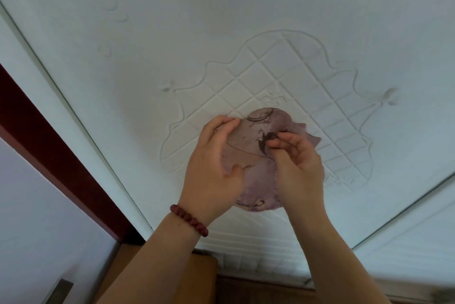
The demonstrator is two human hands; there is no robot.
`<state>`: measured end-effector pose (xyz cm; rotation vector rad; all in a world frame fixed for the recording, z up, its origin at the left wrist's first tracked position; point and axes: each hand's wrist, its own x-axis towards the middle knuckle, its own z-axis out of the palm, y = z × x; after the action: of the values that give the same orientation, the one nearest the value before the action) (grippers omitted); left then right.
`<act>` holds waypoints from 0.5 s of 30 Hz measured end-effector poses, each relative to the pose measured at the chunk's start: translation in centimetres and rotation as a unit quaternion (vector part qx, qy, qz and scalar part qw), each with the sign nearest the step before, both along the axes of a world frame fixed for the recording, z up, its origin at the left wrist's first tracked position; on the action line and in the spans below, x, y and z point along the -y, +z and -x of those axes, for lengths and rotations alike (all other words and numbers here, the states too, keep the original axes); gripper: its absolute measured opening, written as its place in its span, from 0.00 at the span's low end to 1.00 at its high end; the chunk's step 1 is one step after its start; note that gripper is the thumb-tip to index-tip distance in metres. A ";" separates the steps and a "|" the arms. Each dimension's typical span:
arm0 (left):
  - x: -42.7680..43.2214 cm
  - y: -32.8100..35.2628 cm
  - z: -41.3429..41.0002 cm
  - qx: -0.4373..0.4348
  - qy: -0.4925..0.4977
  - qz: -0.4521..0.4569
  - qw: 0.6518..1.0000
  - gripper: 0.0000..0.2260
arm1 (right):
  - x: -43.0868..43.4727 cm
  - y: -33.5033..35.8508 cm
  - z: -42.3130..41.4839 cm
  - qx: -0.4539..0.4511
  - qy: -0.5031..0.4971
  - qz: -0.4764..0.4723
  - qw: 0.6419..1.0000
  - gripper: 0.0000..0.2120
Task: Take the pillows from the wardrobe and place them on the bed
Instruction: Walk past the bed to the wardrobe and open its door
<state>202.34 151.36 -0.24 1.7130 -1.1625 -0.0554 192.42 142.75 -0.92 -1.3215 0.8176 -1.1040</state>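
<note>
2 bare hands meet in the head view over a white quilted mattress [295,8], both holding a mauve fabric item [253,138] printed with dark curling lines; whether it is a pillow or only a cover cannot be told. The left hand [211,168], with a bracelet of red beads [189,220] at its wrist, curls its fingers over the item's left edge, with the thumb on the near face. The right hand [298,168] pinches the cloth between thumb and forefinger beside a dark smudge of the print. The item sits in front of a stitched lattice medallion [283,69] on the mattress; whether it touches the mattress cannot be told. 1 dark red strip [49,143] runs along the mattress's left side, and a brown wooden surface [202,279] lies under the forearms.
</note>
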 end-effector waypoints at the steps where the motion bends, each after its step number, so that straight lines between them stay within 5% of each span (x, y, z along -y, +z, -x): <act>1: 0.3 0.0 0.4 -0.001 -0.010 -0.004 1.000 0.29 | 0.2 -0.1 0.3 -0.001 -0.010 0.002 1.000 0.10; 9: 2.3 0.0 3.1 -0.050 -0.138 -0.018 0.989 0.30 | -0.2 -0.6 2.2 -0.006 -0.115 0.061 0.991 0.19; 15: 2.1 -0.4 4.2 -0.057 -0.184 -0.040 0.980 0.29 | -0.8 -0.1 2.5 -0.002 -0.069 0.086 0.994 0.19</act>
<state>198.10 149.24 -0.64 1.5215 -1.3918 -0.4279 189.95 143.58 -1.04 -1.4257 0.8414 -1.3052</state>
